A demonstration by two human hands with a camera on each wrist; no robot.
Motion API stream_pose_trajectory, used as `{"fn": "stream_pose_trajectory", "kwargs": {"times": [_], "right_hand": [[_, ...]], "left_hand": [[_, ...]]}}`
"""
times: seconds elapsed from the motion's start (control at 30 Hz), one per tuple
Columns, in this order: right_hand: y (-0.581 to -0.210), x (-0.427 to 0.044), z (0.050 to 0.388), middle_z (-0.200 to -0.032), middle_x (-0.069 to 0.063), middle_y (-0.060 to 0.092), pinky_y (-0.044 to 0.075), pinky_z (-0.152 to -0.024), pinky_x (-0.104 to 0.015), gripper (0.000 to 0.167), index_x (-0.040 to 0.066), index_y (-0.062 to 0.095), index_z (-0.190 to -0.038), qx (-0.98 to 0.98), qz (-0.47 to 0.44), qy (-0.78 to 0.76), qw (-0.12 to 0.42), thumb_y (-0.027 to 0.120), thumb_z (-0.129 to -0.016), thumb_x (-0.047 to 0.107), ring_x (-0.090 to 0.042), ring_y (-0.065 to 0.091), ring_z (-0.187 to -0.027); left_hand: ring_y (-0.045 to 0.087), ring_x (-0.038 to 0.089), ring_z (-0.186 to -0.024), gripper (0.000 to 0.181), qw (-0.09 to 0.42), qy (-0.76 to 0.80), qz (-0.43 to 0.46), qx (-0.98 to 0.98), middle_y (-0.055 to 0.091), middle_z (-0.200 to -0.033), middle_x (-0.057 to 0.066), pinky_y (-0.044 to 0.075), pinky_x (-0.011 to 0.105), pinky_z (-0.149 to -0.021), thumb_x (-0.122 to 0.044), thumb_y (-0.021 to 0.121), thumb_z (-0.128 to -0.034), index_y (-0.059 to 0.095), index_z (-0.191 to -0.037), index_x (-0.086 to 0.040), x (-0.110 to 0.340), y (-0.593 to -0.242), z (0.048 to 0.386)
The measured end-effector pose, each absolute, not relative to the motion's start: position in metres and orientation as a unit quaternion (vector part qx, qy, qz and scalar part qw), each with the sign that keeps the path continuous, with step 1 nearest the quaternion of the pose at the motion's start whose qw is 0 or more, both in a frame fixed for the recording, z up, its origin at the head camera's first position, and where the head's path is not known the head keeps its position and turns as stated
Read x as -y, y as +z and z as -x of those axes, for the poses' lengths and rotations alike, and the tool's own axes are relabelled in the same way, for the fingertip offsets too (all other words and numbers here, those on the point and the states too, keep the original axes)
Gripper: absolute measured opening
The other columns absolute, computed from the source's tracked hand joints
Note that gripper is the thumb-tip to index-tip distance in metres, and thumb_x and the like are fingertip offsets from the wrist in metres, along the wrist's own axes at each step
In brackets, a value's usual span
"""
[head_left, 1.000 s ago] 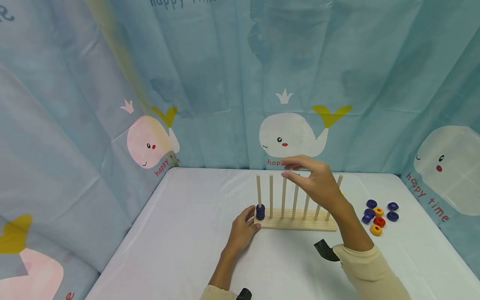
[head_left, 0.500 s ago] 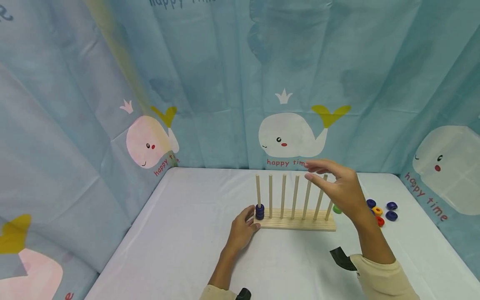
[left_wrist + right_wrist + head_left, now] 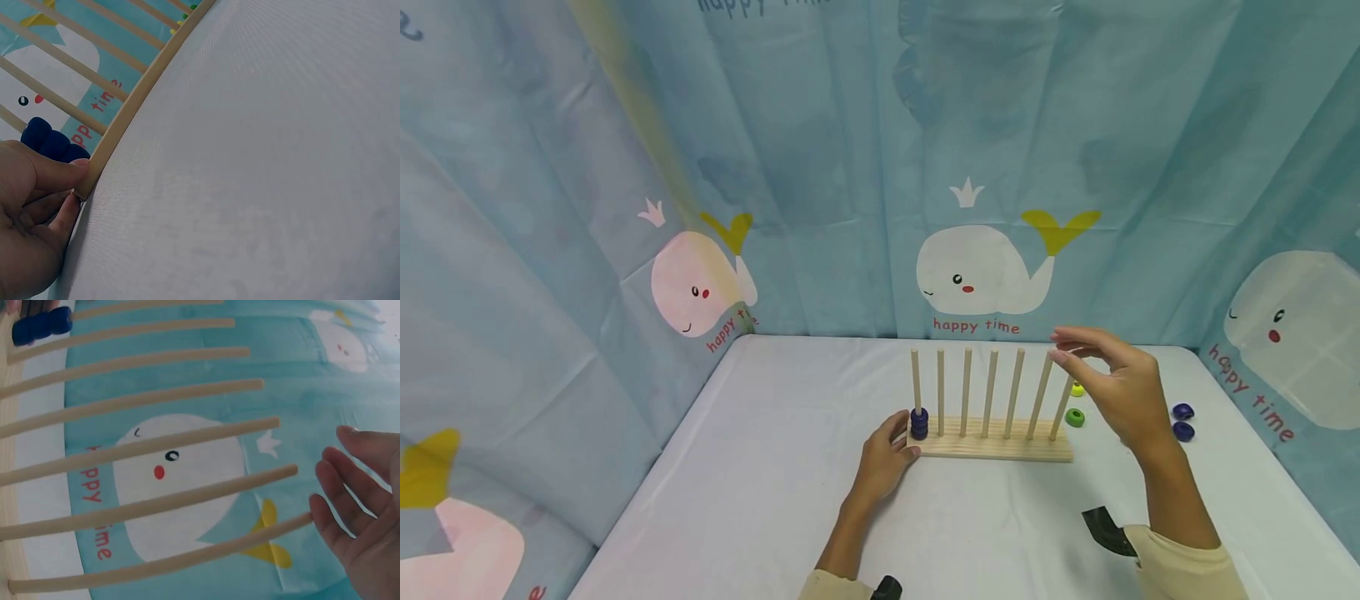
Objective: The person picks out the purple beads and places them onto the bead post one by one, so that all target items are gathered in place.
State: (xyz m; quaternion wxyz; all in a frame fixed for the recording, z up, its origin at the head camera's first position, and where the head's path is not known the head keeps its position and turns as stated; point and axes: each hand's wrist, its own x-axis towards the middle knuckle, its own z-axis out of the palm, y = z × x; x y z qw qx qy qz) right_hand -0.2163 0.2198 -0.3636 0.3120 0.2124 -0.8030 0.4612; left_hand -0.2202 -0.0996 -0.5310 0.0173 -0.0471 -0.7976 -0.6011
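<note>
A wooden bead rack with several upright pegs stands on the table. Three dark blue beads are stacked low on its leftmost peg. My left hand holds the left end of the base; in the left wrist view, thumb and fingers pinch the base's corner. Up by the tops of the rightmost pegs, my right hand hovers with fingers apart and nothing between them. The right wrist view has that hand beside the end of the nearest peg. Except for the leftmost, the pegs are bare.
Right of the rack lie a green bead and a yellow bead. Two blue beads sit farther right, past my right wrist. My right hand and forearm cover part of the tabletop. A whale-print curtain hangs behind the white table.
My right hand has moved right, from above the middle pegs to the right end, now covering the red and orange beads. The left hand stays on the base.
</note>
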Motion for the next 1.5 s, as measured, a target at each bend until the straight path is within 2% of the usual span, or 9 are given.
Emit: {"fn": "stream_pose_trajectory", "kwargs": {"times": [0.1,0.33,0.4,0.5,0.67,0.93,1.1,1.33,1.5], "right_hand": [[-0.367,-0.226,0.216,-0.116,0.003,0.077,0.052,-0.094,-0.005,0.040,0.008,0.078,-0.125,0.796,-0.211,0.462,0.329,0.081,-0.088,-0.008,0.000,0.067,-0.103],[-0.378,-0.238,0.216,-0.116,0.014,0.074,0.052,-0.100,-0.005,0.038,-0.001,0.077,-0.121,0.780,-0.218,0.463,0.360,0.077,-0.086,-0.017,0.002,0.068,-0.103],[-0.381,-0.240,0.216,-0.115,0.011,0.075,0.053,-0.099,-0.005,0.037,-0.003,0.077,-0.120,0.779,-0.208,0.467,0.364,0.076,-0.086,-0.017,0.002,0.067,-0.102],[-0.387,-0.244,0.216,-0.115,-0.003,0.077,0.052,-0.098,-0.004,0.034,-0.005,0.076,-0.119,0.779,-0.186,0.476,0.364,0.075,-0.088,-0.016,0.002,0.066,-0.103],[-0.387,-0.249,0.215,-0.117,-0.014,0.076,0.050,-0.098,-0.002,0.028,-0.001,0.078,-0.120,0.796,-0.136,0.472,0.353,0.077,-0.092,-0.006,0.005,0.065,-0.104],[-0.391,-0.267,0.215,-0.122,-0.004,0.077,0.050,-0.100,-0.002,0.026,0.006,0.078,-0.124,0.816,-0.052,0.466,0.338,0.077,-0.098,0.012,0.009,0.064,-0.105],[-0.398,-0.280,0.217,-0.127,-0.002,0.076,0.049,-0.102,-0.004,0.030,0.011,0.077,-0.128,0.823,0.012,0.469,0.321,0.075,-0.101,0.024,0.010,0.063,-0.106],[-0.407,-0.303,0.222,-0.126,0.011,0.076,0.051,-0.084,0.002,0.036,0.013,0.074,-0.134,0.824,0.073,0.477,0.296,0.072,-0.102,0.029,0.016,0.060,-0.101],[-0.415,-0.321,0.223,-0.127,0.014,0.075,0.051,-0.086,0.002,0.039,0.016,0.072,-0.139,0.824,0.110,0.481,0.278,0.071,-0.103,0.032,0.018,0.059,-0.102]], "left_hand": [[0.056,0.041,-0.142,0.065,0.017,-0.602,0.046,0.797,0.053,-0.154,0.028,0.055,0.028,-0.112,0.007,0.070,-0.0950,0.047,-0.155,0.004,0.099,-0.531,0.220],[0.057,0.040,-0.141,0.065,0.017,-0.603,0.042,0.797,0.053,-0.154,0.028,0.055,0.028,-0.112,0.008,0.070,-0.0943,0.047,-0.155,0.003,0.098,-0.531,0.219],[0.057,0.040,-0.141,0.065,0.017,-0.604,0.041,0.796,0.054,-0.154,0.028,0.055,0.028,-0.111,0.008,0.070,-0.0943,0.047,-0.155,0.003,0.098,-0.531,0.219],[0.056,0.040,-0.141,0.065,0.015,-0.607,0.041,0.794,0.053,-0.154,0.028,0.055,0.028,-0.112,0.008,0.070,-0.0945,0.047,-0.155,0.003,0.098,-0.531,0.219],[0.055,0.040,-0.142,0.066,0.015,-0.608,0.041,0.793,0.053,-0.154,0.028,0.054,0.028,-0.112,0.007,0.070,-0.0949,0.047,-0.156,0.003,0.099,-0.530,0.220],[0.055,0.039,-0.143,0.065,0.013,-0.605,0.043,0.795,0.053,-0.154,0.027,0.054,0.029,-0.113,0.007,0.070,-0.0952,0.047,-0.156,0.002,0.099,-0.531,0.220],[0.054,0.040,-0.144,0.066,0.016,-0.603,0.044,0.797,0.053,-0.154,0.028,0.053,0.029,-0.114,0.007,0.070,-0.0946,0.046,-0.156,0.004,0.100,-0.532,0.220],[0.055,0.039,-0.143,0.066,0.015,-0.602,0.038,0.798,0.054,-0.153,0.027,0.053,0.028,-0.113,0.006,0.071,-0.0946,0.047,-0.156,0.003,0.100,-0.533,0.220],[0.054,0.040,-0.144,0.066,0.017,-0.604,0.041,0.796,0.053,-0.153,0.028,0.053,0.028,-0.114,0.007,0.071,-0.0945,0.047,-0.156,0.003,0.100,-0.533,0.220]]}}
